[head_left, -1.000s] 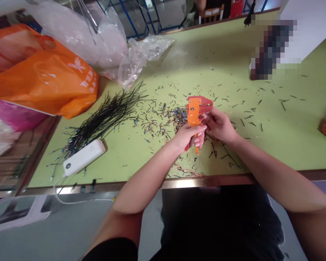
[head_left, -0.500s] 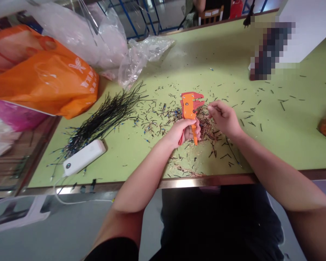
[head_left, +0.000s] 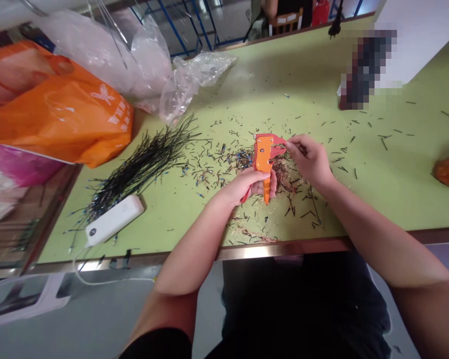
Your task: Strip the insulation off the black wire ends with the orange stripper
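From the head view, we see our left hand [head_left: 249, 185] wrapped around the handles of the orange pliers [head_left: 262, 155], which stand upright above the table [head_left: 377, 194] between our hands, jaws parted. Our right hand [head_left: 311, 158] is curled, its fingertips at the jaw tips; we cannot tell whether they pinch anything. Beneath both hands lie scraps [head_left: 282, 174]. Left of our left hand are a wire bundle [head_left: 142, 167] and, nearer us, a white power bank [head_left: 115, 219].
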`<state>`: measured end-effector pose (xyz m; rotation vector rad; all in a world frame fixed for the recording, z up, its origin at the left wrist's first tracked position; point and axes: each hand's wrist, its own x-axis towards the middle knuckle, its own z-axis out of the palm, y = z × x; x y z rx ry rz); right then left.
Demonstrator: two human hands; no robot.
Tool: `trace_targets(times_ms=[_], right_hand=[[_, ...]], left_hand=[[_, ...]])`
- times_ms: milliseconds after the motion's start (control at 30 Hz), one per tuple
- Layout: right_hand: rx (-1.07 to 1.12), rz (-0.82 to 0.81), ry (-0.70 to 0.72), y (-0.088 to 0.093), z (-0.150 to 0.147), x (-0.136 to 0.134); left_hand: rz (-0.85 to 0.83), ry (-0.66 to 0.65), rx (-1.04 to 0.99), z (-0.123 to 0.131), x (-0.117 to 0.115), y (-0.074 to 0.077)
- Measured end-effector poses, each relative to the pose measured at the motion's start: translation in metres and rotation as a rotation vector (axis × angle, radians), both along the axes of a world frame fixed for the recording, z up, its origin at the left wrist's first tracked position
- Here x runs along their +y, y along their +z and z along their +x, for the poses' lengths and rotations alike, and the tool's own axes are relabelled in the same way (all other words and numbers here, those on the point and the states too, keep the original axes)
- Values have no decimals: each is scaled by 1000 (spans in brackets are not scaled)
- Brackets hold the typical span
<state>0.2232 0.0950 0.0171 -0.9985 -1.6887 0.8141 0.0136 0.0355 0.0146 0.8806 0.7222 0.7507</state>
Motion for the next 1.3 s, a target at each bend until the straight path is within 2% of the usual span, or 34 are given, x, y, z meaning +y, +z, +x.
trace_targets(times_ms=[233, 500, 1000, 1167, 1300], right_hand=[[-20, 10, 98, 7, 2, -6], [58, -24, 206, 2, 3, -5], [68, -57, 212, -3, 5, 1], [95, -73, 209, 1, 4, -2], [93, -109, 180, 4, 5, -2]], left_hand=[[-11, 57, 18, 1, 0, 4], [-30, 51, 52, 0, -1, 5], [-14, 54, 79, 5, -4, 2], [58, 57, 95, 12, -5, -2], [108, 120, 107, 22, -6, -6]])
